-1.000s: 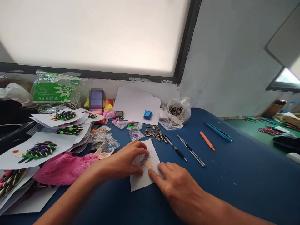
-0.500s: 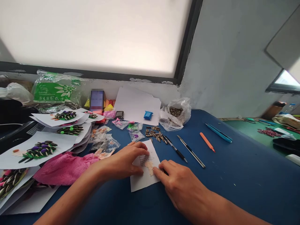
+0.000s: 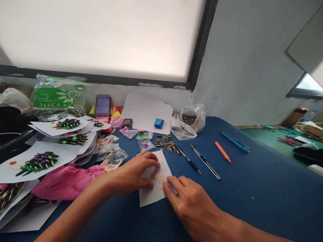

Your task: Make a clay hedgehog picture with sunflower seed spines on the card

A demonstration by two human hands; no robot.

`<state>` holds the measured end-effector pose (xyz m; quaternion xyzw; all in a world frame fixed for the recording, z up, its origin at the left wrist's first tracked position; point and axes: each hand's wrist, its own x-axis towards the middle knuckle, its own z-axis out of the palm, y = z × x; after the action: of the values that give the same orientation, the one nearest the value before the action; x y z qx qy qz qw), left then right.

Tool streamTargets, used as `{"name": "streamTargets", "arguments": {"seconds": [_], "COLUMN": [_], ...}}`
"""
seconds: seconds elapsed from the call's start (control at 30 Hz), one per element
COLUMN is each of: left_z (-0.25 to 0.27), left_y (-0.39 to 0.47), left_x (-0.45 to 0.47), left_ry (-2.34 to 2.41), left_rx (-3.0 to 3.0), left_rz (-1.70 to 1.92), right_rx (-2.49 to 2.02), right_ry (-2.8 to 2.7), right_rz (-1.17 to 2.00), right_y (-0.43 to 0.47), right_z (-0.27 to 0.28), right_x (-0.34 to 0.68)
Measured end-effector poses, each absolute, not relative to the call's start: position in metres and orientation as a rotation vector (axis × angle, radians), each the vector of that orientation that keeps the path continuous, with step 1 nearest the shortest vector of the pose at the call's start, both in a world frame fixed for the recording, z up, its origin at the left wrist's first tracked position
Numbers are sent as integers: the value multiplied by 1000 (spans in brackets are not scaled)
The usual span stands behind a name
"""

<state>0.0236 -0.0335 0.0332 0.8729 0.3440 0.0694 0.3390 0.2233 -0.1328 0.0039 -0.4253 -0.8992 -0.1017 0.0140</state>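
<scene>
I have the white card (image 3: pixel 147 198) lying flat on the blue table (image 3: pixel 242 205), between the two hands, with dark pen marks and a thin peach-coloured patch of clay (image 3: pixel 159 179) on its face. My left hand (image 3: pixel 137 171) reaches in over the card's left side, open in a wide curve, fingertips and thumb set down on the paper without gripping it. My right hand (image 3: pixel 190 195) comes in over the card's right edge, fingers loosely bent and partly open, the thumb tip right at the edge of the clay; I see nothing in its grip, though I cannot tell what the palm hides. Just beyond the card lies a loose heap of seeds (image 3: pixel 169 146), and farther beyond it is a clear bag (image 3: pixel 199 121) with more seeds inside. To the right of the card I can make out a pen (image 3: pixel 189 160), then a slim metal tool (image 3: pixel 205 162), and an orange marker (image 3: pixel 222 152) farther off. Left of the card are a pink cloth (image 3: pixel 65 183) and a stack of sheets (image 3: pixel 68 153) bearing seed pictures.
</scene>
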Motion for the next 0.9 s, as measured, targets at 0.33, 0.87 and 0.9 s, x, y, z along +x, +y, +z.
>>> {"name": "streamTargets", "arguments": {"seconds": [0.33,0.87,0.9], "left_z": [34,33,32], "left_y": [-34,-33,-33], "left_x": [23,24,24], "left_ry": [897,888,888], "left_rx": [2271,2282,2279], "left_rz": [191,193,198], "right_rx": [-1354,-1336,-1331], "right_ry": [-2841,-2855,-2857], "right_rz": [-113,-68,-85], "right_y": [-133,-134,-134], "right_z": [14,14,13], "right_x": [227,228,227]}}
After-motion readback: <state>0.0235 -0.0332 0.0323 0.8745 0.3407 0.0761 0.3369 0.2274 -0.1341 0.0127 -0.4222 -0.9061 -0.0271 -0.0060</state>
